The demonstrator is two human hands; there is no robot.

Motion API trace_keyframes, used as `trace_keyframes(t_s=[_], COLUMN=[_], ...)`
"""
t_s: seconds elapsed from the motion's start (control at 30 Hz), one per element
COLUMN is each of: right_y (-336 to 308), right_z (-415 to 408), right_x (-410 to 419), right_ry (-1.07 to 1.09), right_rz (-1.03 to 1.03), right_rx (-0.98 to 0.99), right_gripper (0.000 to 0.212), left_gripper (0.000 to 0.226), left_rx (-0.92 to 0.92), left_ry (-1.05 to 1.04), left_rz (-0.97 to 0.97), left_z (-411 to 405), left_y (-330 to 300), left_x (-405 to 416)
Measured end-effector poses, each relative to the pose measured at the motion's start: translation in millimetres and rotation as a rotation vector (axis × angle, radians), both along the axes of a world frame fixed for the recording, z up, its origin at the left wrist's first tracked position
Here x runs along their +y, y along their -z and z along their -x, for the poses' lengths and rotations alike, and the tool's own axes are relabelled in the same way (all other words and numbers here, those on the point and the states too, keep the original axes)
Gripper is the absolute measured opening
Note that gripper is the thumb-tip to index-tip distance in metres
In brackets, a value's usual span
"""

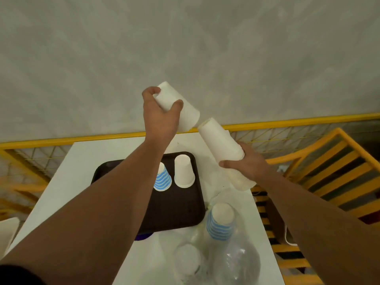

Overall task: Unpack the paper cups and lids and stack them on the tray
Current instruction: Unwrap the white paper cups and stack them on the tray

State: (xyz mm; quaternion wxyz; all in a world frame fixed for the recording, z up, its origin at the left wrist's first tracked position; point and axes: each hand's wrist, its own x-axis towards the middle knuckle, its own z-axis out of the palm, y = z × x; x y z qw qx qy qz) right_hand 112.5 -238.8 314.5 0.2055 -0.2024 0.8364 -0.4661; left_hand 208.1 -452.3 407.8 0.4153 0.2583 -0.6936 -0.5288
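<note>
My left hand (pixel 159 116) grips a single white paper cup (pixel 185 112) held up in the air, its mouth pointing down to the right. Just beside it, my right hand (pixel 246 163) holds a long stack of white cups (pixel 220 140), tilted, with the top end near the single cup's mouth. Below, a dark brown tray (pixel 181 208) carries an upside-down blue-striped cup (pixel 162 178) and an upside-down white cup (pixel 184 171). A blue-striped cup stack (pixel 221 221) stands in clear plastic wrap (pixel 236 262) at the front right. Lids (pixel 187 258) lie in plastic near the front edge.
The white table (pixel 82 182) is narrow, with a yellow rail (pixel 287 121) and mesh behind it. A yellow slatted chair (pixel 337 167) stands to the right. A grey wall fills the background. A white object (pixel 8 231) shows at the left edge.
</note>
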Motion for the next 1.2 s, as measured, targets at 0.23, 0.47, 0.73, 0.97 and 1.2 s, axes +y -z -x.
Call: trace_keyframes(t_s=[0.23,0.47,0.73,0.97,1.2], right_y=[43.4,58.3,64.1,47.3,47.3], right_z=[12.3,16.3,13.1,4.3,-3.1], right_x=[-12.6,-29.5,-34.5,-46.6,-52.0], right_ry=[0.043,0.032,0.0,-0.166,-0.115], right_rz=[0.1,0.161,0.175,0.188,0.115], right_rx=[-0.164,-0.213,-0.232,-0.25,-0.145], right_gripper=[0.077,0.091,0.077,0.078,0.084], left_gripper=[0.052,0.054,0.044,0.073,0.044], left_rx=[-0.425,-0.672,-0.769,-0.225,-0.166], left_ry=[0.18,0.308,0.301,0.443,0.323], left_rz=[0.197,0.392,0.605,-0.204,-0.253], left_z=[-14.8,-11.0,-15.9,9.5,11.8], left_y=[90.4,146.4,158.4,82.5,83.2], left_x=[-15.4,-25.0,-30.5,6.5,15.2])
